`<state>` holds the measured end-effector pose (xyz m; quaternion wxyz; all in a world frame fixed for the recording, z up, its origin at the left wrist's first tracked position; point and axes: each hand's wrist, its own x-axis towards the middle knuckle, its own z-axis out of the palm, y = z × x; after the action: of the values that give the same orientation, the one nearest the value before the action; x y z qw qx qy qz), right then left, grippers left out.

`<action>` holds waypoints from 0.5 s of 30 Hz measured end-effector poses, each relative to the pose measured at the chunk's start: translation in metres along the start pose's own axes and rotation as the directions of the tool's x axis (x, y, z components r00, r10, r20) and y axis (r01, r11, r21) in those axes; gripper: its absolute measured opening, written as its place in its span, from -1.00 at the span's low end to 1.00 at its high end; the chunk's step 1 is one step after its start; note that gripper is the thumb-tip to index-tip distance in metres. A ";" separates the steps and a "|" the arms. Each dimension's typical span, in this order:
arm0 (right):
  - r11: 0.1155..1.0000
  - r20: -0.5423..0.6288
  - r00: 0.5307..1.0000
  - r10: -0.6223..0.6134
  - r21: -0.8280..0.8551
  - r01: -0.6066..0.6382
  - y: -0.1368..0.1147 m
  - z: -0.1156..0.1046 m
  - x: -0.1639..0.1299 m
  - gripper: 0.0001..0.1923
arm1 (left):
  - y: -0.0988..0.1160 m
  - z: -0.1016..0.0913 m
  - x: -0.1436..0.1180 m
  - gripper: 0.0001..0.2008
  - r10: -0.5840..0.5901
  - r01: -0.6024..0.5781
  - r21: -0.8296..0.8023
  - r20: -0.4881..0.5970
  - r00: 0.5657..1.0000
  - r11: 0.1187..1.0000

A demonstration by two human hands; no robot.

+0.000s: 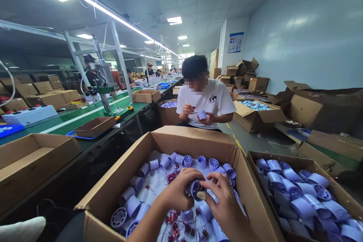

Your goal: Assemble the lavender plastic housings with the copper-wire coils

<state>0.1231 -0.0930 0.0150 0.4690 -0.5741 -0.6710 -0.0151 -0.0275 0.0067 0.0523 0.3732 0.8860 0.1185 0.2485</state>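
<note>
Over the open carton my left hand [181, 188] is closed around a lavender plastic cylinder [194, 190], its open end tilted toward my right hand. The fingers of my right hand [222, 196] pinch at that opening, on a small dark round part [202, 188] that is half hidden. A pale covering [201, 195] shows at the right thumb tip. Below both hands, dark red round parts with thin wires [174, 219] lie loose on a white liner [153, 193]. More lavender cylinders [132, 206] line the carton's inner sides.
The carton's wall [113, 181] surrounds the work. A second carton [263, 196] at right holds many lavender cylinders. Across from me sits a person [205, 98] handling a similar cylinder. A green conveyor bench [85, 115] with cardboard trays [95, 126] runs along the left.
</note>
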 end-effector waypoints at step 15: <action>0.993 -0.099 0.994 -0.054 -0.110 0.043 -0.016 0.005 0.000 -0.75 | 0.000 0.004 -0.002 -0.43 0.112 -0.124 -0.138 -0.094 0.989 0.983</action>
<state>0.1077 -0.0952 0.0203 0.4705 -0.5807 -0.6580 -0.0922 -0.0271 0.0029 0.0491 0.4151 0.8508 0.0636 0.3160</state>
